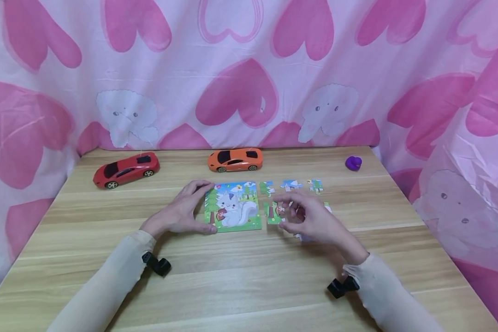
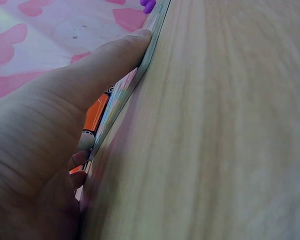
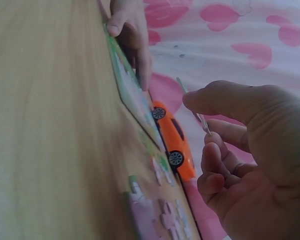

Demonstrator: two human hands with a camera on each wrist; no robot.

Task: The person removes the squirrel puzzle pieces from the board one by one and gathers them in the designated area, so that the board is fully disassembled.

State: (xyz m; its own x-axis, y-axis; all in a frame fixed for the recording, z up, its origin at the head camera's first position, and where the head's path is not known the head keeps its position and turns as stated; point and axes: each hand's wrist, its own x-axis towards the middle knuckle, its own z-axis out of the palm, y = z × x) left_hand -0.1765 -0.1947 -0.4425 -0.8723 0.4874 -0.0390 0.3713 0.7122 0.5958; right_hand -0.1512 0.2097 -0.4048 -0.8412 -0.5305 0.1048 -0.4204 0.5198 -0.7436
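A square puzzle board [image 1: 238, 210] with a white squirrel picture lies on the table in front of me. My left hand [image 1: 182, 210] holds it by its left side, thumb at the near corner and fingers at the far one. In the left wrist view the thumb [image 2: 107, 62] reaches along the board's near edge. My right hand [image 1: 311, 216] pinches a puzzle piece [image 1: 272, 214] showing an acorn and green ground, just right of the board. The right wrist view shows this piece [image 3: 204, 122] edge-on between thumb and fingers, off the table.
Loose puzzle pieces [image 1: 291, 185] lie right of the board, some partly hidden under the right hand. Behind stand a red toy car [image 1: 127, 169] and an orange toy car [image 1: 235, 160]. A small purple object [image 1: 353, 163] sits at the far right. A pink heart-patterned curtain [image 1: 182, 74] borders the table.
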